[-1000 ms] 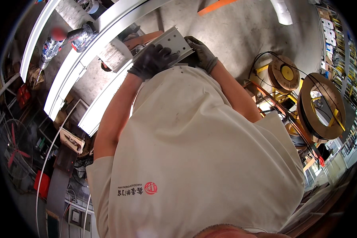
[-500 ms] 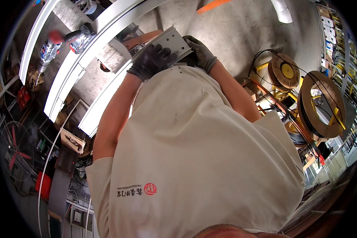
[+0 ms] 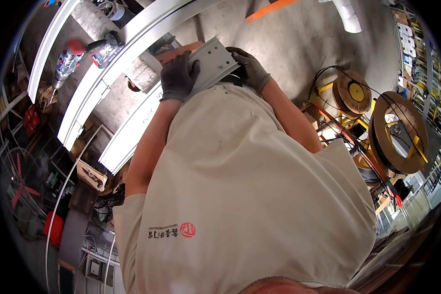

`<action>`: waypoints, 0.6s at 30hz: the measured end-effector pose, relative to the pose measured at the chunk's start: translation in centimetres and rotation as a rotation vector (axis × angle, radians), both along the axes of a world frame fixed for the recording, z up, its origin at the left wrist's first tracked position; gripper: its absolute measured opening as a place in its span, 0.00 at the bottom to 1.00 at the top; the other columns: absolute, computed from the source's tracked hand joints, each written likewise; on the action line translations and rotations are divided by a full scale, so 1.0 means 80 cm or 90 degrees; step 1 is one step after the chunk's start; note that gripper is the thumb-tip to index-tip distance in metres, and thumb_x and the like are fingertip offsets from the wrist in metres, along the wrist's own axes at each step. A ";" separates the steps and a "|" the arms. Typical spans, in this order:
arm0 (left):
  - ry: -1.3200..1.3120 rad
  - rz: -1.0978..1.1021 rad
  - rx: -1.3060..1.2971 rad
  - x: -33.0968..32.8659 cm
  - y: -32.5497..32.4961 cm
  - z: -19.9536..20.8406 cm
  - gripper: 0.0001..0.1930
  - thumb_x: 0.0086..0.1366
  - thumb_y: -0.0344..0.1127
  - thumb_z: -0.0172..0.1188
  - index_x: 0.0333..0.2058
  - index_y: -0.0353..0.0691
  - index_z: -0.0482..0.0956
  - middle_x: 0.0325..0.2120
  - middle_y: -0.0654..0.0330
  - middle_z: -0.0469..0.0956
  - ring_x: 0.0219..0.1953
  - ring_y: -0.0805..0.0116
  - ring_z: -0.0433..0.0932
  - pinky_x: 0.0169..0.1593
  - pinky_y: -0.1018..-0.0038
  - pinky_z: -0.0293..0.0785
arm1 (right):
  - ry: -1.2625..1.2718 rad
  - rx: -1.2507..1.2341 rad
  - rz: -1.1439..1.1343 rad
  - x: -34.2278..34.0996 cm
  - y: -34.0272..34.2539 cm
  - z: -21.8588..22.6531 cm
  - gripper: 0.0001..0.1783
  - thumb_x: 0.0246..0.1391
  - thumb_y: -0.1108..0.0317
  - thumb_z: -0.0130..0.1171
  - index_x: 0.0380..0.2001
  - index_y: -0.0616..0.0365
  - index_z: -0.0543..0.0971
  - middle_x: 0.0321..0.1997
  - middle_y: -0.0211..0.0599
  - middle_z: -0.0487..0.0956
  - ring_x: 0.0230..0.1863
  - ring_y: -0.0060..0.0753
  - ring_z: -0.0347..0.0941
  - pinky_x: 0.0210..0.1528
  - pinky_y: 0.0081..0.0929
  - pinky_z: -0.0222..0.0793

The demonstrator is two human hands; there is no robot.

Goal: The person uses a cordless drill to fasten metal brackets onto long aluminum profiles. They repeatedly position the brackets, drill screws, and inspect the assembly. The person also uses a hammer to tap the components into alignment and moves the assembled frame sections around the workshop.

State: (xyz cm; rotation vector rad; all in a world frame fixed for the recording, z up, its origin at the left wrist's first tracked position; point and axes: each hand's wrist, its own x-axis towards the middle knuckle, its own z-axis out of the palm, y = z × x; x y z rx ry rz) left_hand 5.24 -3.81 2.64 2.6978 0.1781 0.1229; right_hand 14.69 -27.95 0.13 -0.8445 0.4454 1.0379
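A long white metal profile (image 3: 212, 62) with several small round holes near its end lies in front of my body, running down to the left. My left hand (image 3: 179, 77), in a dark grey glove, grips its left edge with the thumb over the face. At the holed end, my right hand (image 3: 250, 69), gloved too, is closed round the corner; its fingertips partly go out of sight behind the metal. Just below that end, a small black thing (image 3: 236, 78) shows in part, and I cannot make out what it is.
More long white profiles (image 3: 132, 55) extend across the left side. A cordless drill (image 3: 68, 63) and a second power tool (image 3: 106, 50) lie among them. Cable reels (image 3: 398, 132) stand on a yellow frame at right. An orange strip (image 3: 272, 10) is on the concrete floor.
My left hand has shifted from the profile's holed face to its left edge, away from my right hand. My right hand stays at the end. The view has shifted slightly.
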 end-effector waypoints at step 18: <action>0.116 0.089 -0.112 -0.041 0.045 -0.019 0.26 0.72 0.62 0.52 0.34 0.43 0.83 0.33 0.50 0.85 0.37 0.45 0.85 0.40 0.50 0.78 | -1.018 -0.356 0.186 0.125 0.138 0.118 0.20 0.60 0.67 0.68 0.54 0.60 0.80 0.45 0.38 0.85 0.42 0.33 0.82 0.49 0.30 0.78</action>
